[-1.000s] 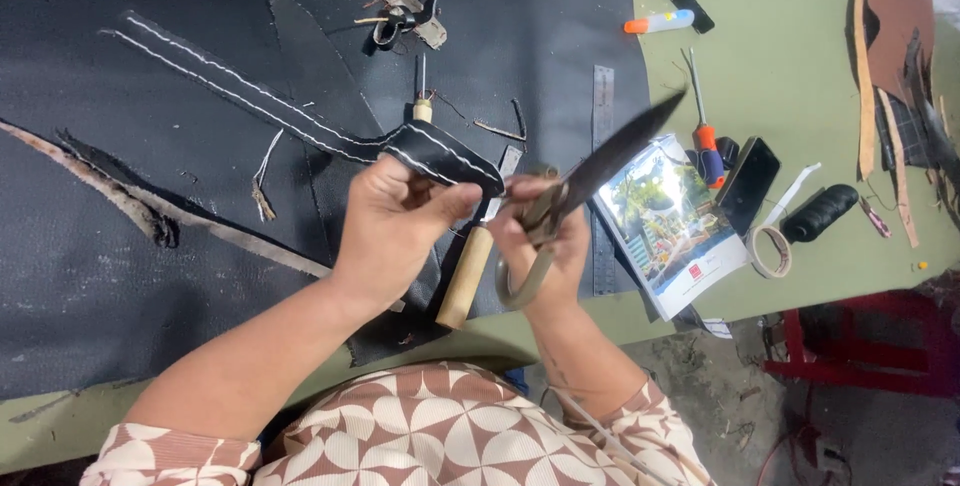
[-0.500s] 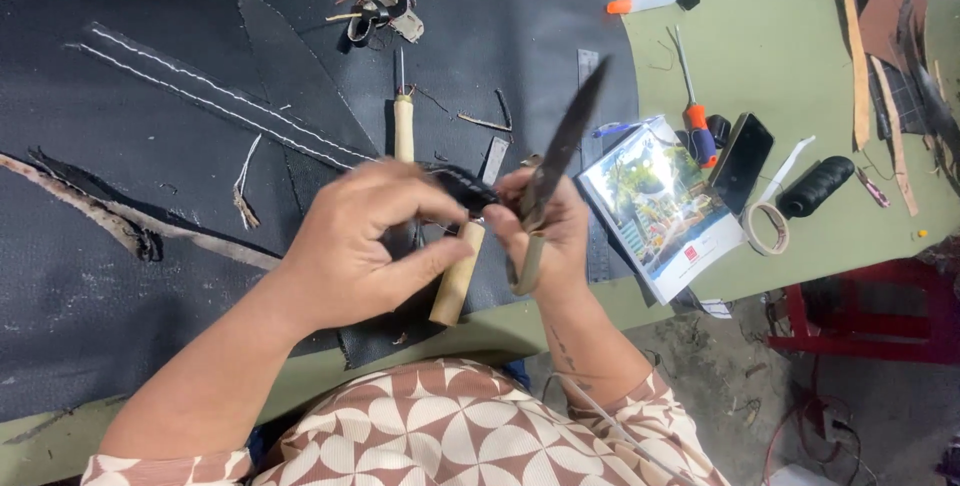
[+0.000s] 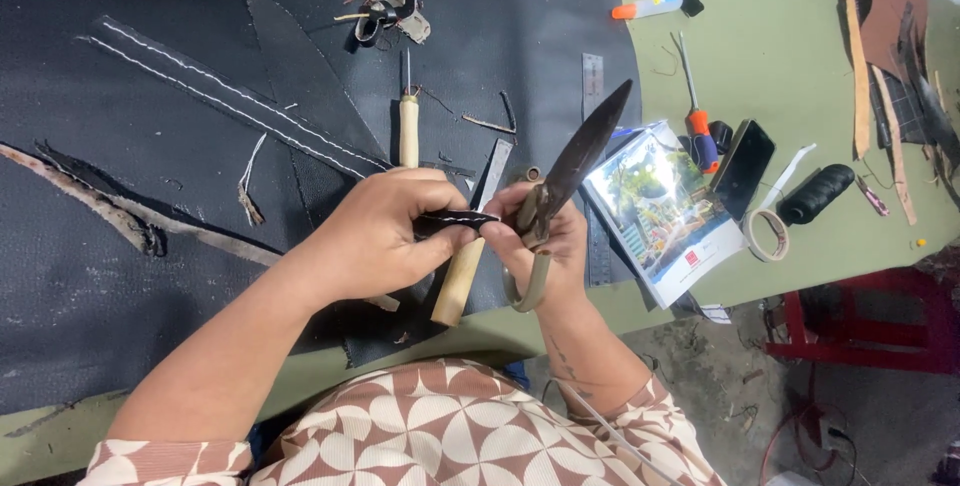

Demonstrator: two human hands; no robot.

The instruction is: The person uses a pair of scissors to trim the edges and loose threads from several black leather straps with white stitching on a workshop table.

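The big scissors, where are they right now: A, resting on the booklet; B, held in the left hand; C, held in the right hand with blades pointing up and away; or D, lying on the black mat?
C: the right hand grips the scissors by the handle loops, dark blades raised toward the ruler.

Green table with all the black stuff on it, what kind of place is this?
Probably a leather-craft workshop: stitched black leather strips lie on the green table, the right hand holds large dark shears, and a wooden-handled awl lies nearby.

Green worktable (image 3: 800, 56), black mat (image 3: 120, 326) over it, red stool (image 3: 860, 331), grey floor (image 3: 720, 386)
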